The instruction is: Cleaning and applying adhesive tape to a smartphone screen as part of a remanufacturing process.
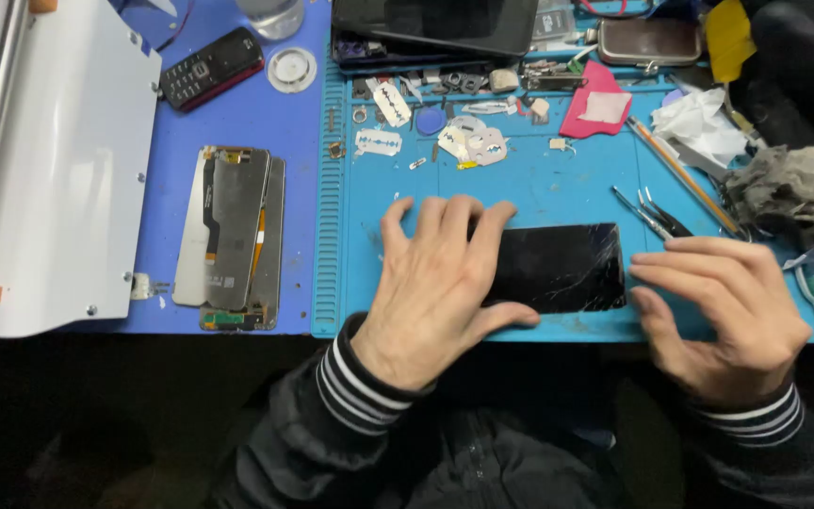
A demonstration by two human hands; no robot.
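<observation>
Two hands bracket one cracked black phone (558, 267) lying flat on the blue mat (539, 184) of the worktop, its long axis running left to right. The left hand (435, 283) lies spread, palm down, over its left end, fingers open, gripping nothing. The right hand (723, 306) is just off its right end, fingers straight, fingertips at the edge, holding nothing. Tweezers (652, 215) lie just beyond.

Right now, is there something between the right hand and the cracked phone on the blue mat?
Nothing visible. The right hand sits just beside the right end of the cracked phone, with only bare blue mat between; tweezers lie farther back. The left hand covers its left end.
</observation>
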